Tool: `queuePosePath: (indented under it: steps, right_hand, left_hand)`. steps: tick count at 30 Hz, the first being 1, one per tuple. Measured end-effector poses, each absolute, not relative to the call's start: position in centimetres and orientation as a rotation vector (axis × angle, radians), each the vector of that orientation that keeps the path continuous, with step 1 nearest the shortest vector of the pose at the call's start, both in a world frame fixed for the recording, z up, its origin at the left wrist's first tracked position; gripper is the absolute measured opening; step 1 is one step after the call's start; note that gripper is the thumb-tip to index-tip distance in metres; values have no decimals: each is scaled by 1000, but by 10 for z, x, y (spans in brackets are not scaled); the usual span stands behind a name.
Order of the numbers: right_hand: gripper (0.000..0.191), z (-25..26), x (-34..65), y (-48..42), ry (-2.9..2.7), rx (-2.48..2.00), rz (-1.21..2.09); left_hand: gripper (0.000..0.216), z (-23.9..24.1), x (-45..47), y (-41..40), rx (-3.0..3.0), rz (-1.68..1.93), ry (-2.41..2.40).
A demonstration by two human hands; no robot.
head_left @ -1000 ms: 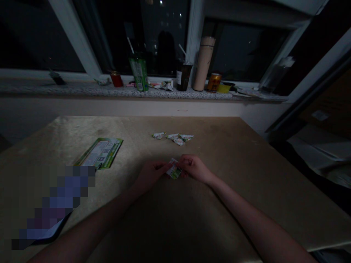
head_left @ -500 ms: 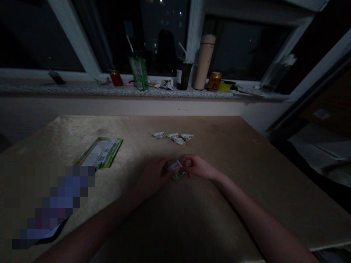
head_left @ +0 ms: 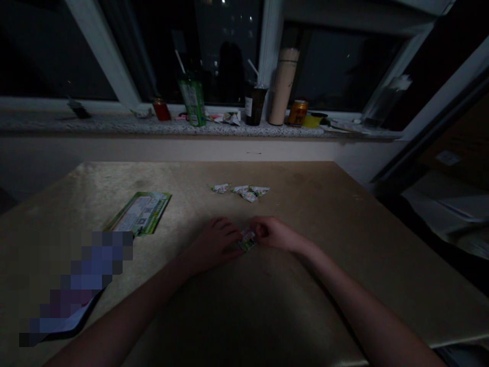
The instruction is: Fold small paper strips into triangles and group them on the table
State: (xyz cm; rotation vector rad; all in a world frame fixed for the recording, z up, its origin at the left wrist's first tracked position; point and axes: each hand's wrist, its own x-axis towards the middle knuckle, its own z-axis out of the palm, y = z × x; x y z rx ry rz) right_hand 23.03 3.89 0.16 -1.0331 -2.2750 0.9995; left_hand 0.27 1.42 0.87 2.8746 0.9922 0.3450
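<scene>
A small green-and-white printed wrapper (head_left: 247,240) lies on the table between my two hands. My left hand (head_left: 217,240) rests palm down at the wrapper's left edge, fingers spread, with the thumb by its lower corner. Curled fingers of my right hand (head_left: 274,233) close on the wrapper's right edge; the fingertips are partly hidden. Farther back lie several pieces folded into triangles from similar printed material: one folded triangle (head_left: 221,188) on its own, and a cluster of folded triangles (head_left: 250,192) to its right.
On the tan table (head_left: 313,193), a green printed packet (head_left: 147,211) lies at left, beside a phone-like device with a blurred-out screen (head_left: 84,285). Along the windowsill (head_left: 145,127) stand a green cup (head_left: 194,102), a dark cup with straw (head_left: 255,104), a tall flask (head_left: 283,86) and an orange can (head_left: 298,113).
My left hand has loosened, its fingers now spread and flatter. The wrapper, raised between both hands before, now sits lower and flatter. The folded triangles have not moved.
</scene>
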Motion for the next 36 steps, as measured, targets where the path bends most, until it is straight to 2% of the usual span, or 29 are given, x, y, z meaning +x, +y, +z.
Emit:
queuePosePath:
  steps: [3,13,21,32,36]
  right_hand:
    - [11,7,229,34,-2365,-937,1092]
    - [11,7,226,33,-2337,-997,1230]
    - [18,7,227,35,-2303,-947,1138]
    - [18,0,229,40,-2264,-924,1231]
    - [23,-1,230,42,-2275,-881,1195]
  left_hand:
    - [28,7,3,16,2957,350,878]
    - [20,-6,0,19,3126,332,731]
    - [19,-1,0,20,3111,275,769]
    - [23,3,-1,21,2776,413,860]
    - [25,7,2,19,2735,494,966]
